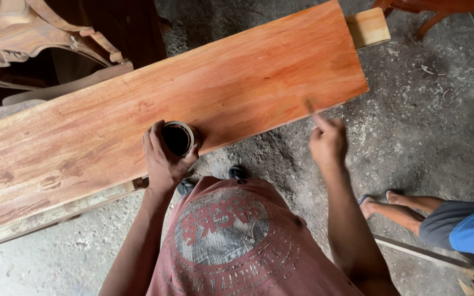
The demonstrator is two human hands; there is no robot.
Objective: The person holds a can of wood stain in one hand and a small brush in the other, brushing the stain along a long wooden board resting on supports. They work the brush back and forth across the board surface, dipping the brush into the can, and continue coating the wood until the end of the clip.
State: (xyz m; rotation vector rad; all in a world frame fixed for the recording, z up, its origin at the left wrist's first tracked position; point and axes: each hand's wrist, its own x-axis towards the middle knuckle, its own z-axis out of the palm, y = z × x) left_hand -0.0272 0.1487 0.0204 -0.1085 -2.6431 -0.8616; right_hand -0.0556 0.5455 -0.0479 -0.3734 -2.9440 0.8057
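A long reddish stained wooden board lies slantwise before me on a paler wooden support. My left hand grips a small round tin of dark stain, resting at the board's near edge. My right hand is raised just off the board's near right corner, its fingers pinched around something thin and blurred, perhaps a brush handle; I cannot tell what it is.
Carved dark wooden furniture stands at the back left. Reddish chair legs show at the top right. Another person's legs and bare feet rest on the dusty concrete floor at the right.
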